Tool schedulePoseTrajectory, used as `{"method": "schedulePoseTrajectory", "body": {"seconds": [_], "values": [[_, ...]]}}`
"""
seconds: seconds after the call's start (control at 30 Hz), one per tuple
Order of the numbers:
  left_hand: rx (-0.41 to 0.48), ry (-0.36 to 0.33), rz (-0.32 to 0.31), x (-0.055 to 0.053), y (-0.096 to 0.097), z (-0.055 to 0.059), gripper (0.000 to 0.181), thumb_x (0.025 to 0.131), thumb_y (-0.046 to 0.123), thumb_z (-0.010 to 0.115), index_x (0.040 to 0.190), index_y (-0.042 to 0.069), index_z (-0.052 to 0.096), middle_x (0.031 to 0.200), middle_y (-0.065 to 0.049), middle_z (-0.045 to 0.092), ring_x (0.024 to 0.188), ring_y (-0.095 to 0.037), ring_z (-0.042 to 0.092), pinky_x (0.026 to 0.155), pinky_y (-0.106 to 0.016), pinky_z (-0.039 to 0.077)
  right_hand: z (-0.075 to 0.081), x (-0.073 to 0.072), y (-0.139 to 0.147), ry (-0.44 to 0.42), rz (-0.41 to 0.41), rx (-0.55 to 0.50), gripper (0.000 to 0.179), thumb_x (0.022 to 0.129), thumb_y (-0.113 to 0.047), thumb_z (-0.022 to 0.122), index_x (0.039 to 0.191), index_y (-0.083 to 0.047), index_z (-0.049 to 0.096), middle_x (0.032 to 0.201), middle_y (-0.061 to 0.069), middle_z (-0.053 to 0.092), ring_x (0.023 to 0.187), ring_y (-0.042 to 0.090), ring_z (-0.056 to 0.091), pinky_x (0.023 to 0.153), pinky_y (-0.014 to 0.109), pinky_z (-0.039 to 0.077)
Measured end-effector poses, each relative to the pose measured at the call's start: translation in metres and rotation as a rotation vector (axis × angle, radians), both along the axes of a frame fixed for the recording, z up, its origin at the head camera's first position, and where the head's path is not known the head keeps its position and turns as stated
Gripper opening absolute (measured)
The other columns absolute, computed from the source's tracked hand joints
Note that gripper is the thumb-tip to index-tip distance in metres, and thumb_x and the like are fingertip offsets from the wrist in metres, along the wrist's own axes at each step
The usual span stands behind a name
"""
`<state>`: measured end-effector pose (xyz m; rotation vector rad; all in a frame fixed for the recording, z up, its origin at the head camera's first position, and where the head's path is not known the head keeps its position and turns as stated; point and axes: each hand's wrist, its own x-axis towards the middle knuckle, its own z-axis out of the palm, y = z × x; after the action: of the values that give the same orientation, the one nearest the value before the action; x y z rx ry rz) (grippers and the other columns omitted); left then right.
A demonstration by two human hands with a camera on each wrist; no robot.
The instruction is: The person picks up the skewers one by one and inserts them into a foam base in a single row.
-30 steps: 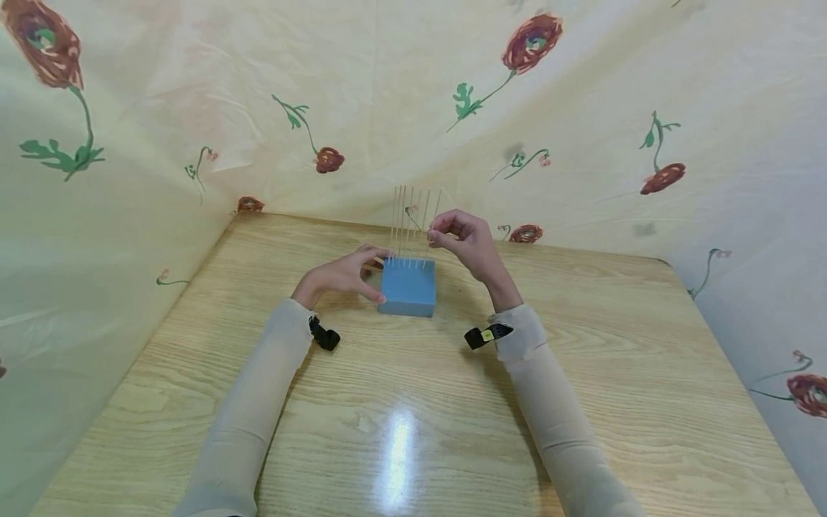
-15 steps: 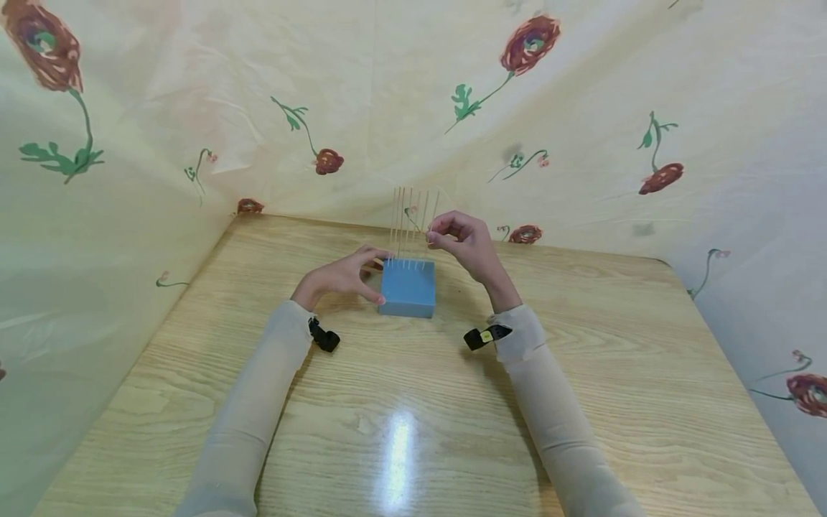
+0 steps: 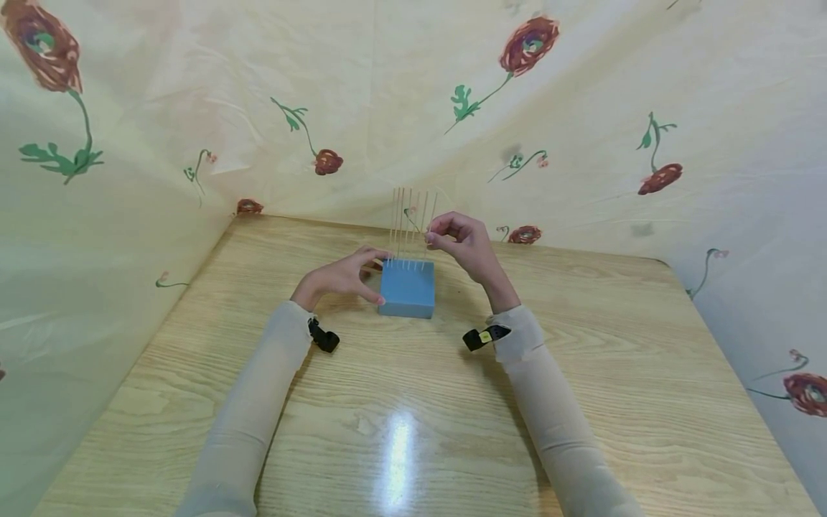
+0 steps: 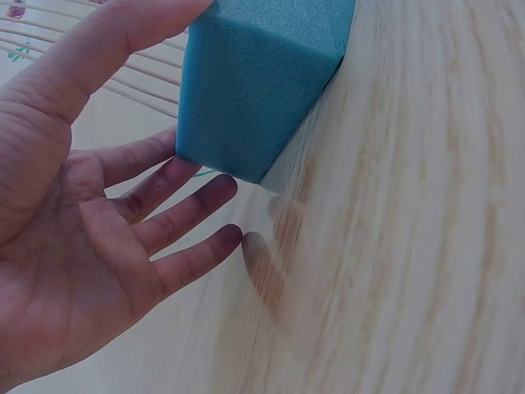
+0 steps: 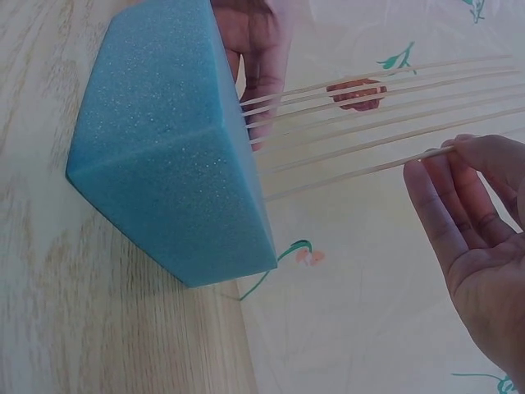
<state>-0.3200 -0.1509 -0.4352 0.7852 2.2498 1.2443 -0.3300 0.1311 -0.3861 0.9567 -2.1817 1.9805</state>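
Observation:
A blue foam block [image 3: 408, 291] sits on the table, with several thin wooden skewers [image 5: 385, 111] standing in a row along its far edge. My left hand [image 3: 339, 276] holds the block at its left side, thumb at the near corner and index finger at the far one. In the left wrist view, the lower fingers [image 4: 197, 258] spread out beside the block. My right hand [image 3: 468, 244] pinches the rightmost skewer [image 5: 353, 176] partway up between thumb and fingertips. That skewer's lower end meets the foam; its depth inside is hidden.
The wood-grain table [image 3: 362, 380] reaches back to a pale floral sheet [image 3: 388, 86] hanging behind and at both sides. A black strap with a small device sits on each wrist, the right strap [image 3: 487, 336] bearing a yellow mark.
The top of the pinched skewer has shifted very slightly left, bringing it closer to upright. Both hands keep their holds, and the block stays where it was.

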Motion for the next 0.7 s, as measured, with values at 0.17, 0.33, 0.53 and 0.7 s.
{"method": "schedulePoseTrajectory", "body": {"seconds": [0.17, 0.33, 0.53, 0.7], "values": [[-0.005, -0.005, 0.007, 0.0002, 0.0001, 0.0, 0.09, 0.087, 0.016, 0.082, 0.161, 0.016, 0.031, 0.163, -0.013, 0.021, 0.151, -0.041, 0.021, 0.12, -0.061, 0.027, -0.0003, -0.0004, -0.0005, 0.004, 0.004, -0.002, 0.012, 0.096, 0.002, 0.066, 0.102, 0.012, 0.064, 0.092, 0.011, 0.067, 0.082, 0.015, 0.07, 0.079, 0.033, 0.062], [-0.002, -0.014, 0.011, 0.0011, 0.0007, 0.0025, 0.091, 0.086, 0.015, 0.083, 0.161, 0.016, 0.03, 0.163, -0.013, 0.021, 0.151, -0.041, 0.02, 0.12, -0.061, 0.027, -0.0002, -0.0012, 0.0001, 0.007, 0.006, 0.003, 0.012, 0.096, 0.003, 0.066, 0.103, 0.012, 0.064, 0.092, 0.008, 0.068, 0.082, 0.014, 0.07, 0.079, 0.033, 0.062], [0.003, -0.021, 0.01, 0.0009, 0.0012, 0.0028, 0.092, 0.086, 0.014, 0.083, 0.162, 0.015, 0.029, 0.164, -0.013, 0.019, 0.152, -0.041, 0.019, 0.12, -0.063, 0.025, 0.0006, -0.0012, 0.0006, 0.009, 0.001, 0.005, 0.012, 0.096, 0.003, 0.066, 0.103, 0.013, 0.064, 0.092, 0.007, 0.068, 0.082, 0.014, 0.07, 0.08, 0.033, 0.062], [-0.007, -0.008, 0.009, -0.0001, 0.001, 0.0026, 0.091, 0.087, 0.016, 0.083, 0.161, 0.016, 0.03, 0.163, -0.012, 0.021, 0.151, -0.04, 0.021, 0.12, -0.061, 0.028, 0.0013, -0.0007, 0.0008, 0.003, -0.01, 0.009, 0.014, 0.095, 0.002, 0.068, 0.102, 0.013, 0.064, 0.093, 0.011, 0.069, 0.083, 0.014, 0.07, 0.08, 0.031, 0.062]]}}
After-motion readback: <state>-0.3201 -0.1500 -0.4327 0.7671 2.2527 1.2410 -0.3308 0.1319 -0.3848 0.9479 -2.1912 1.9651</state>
